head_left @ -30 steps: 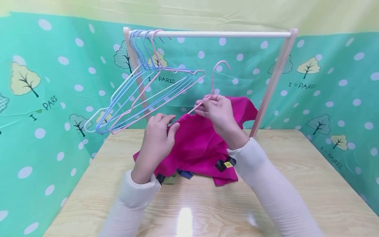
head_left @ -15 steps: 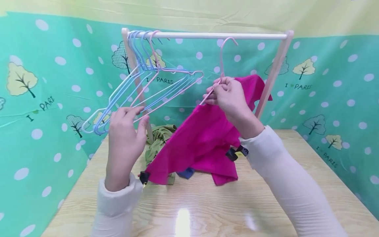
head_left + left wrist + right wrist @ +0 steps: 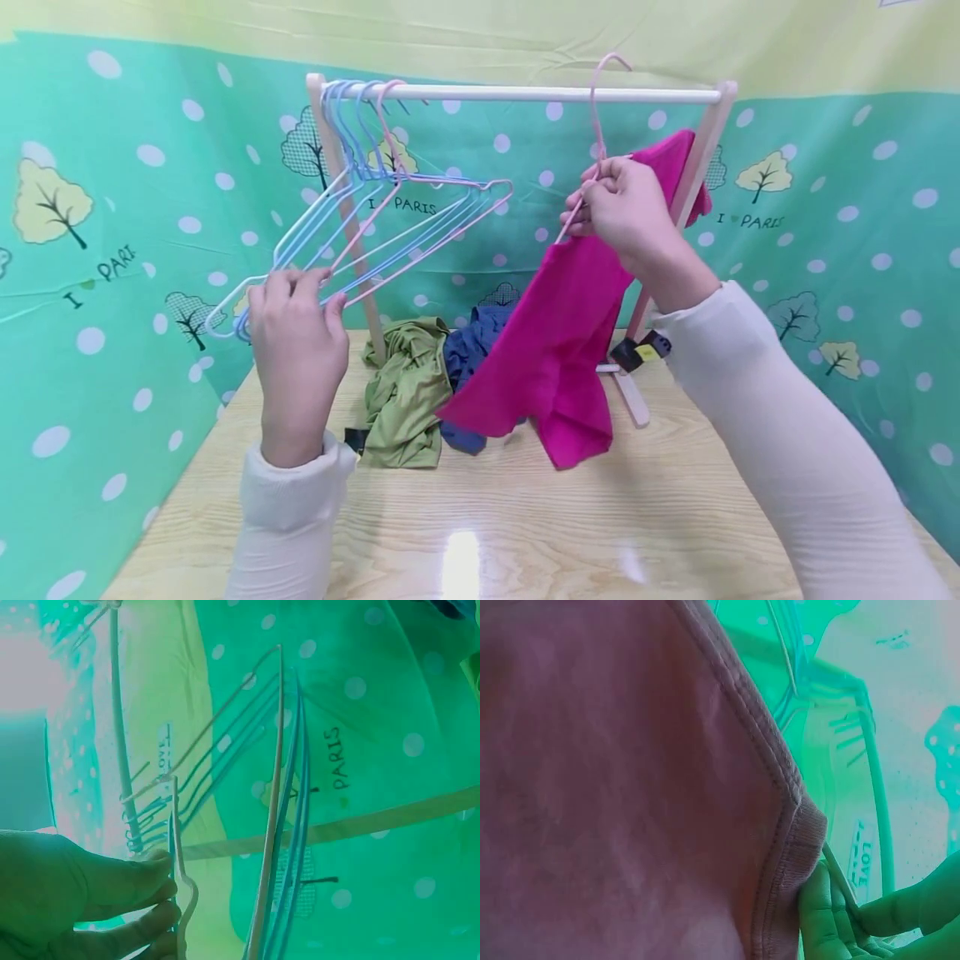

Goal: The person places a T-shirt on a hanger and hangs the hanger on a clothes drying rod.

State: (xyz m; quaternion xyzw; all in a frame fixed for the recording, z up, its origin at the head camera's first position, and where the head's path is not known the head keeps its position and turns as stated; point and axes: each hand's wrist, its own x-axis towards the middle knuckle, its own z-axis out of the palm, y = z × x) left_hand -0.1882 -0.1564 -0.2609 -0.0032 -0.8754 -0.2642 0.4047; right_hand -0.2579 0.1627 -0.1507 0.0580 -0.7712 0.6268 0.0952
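Note:
In the head view my right hand (image 3: 626,200) pinches a pink clothes hanger (image 3: 597,117) just below its hook. A magenta T-shirt (image 3: 555,333) hangs from that hanger, slanting, its lower edge low over the table. The hook overlaps the white rail (image 3: 517,92) and rises above it. Close up in the right wrist view, the shirt's ribbed neckline (image 3: 802,840) lies beside the fingers. My left hand (image 3: 300,342) has its thumb and fingers apart at the left ends of several blue, white and pink hangers (image 3: 420,242) on the rail; its fingertips are beside the wires in the left wrist view.
The rail stands on wooden posts (image 3: 705,158), with a foot (image 3: 632,398) on the right. An olive-green garment (image 3: 408,400) and a navy one (image 3: 472,350) lie on the wooden table (image 3: 450,517). A patterned curtain (image 3: 112,275) surrounds it.
My right hand has lifted the hanger and shirt up and rightward, the hook rising to the rail. My left hand has left the shirt and moved left to the hangers. The folded garments are uncovered.

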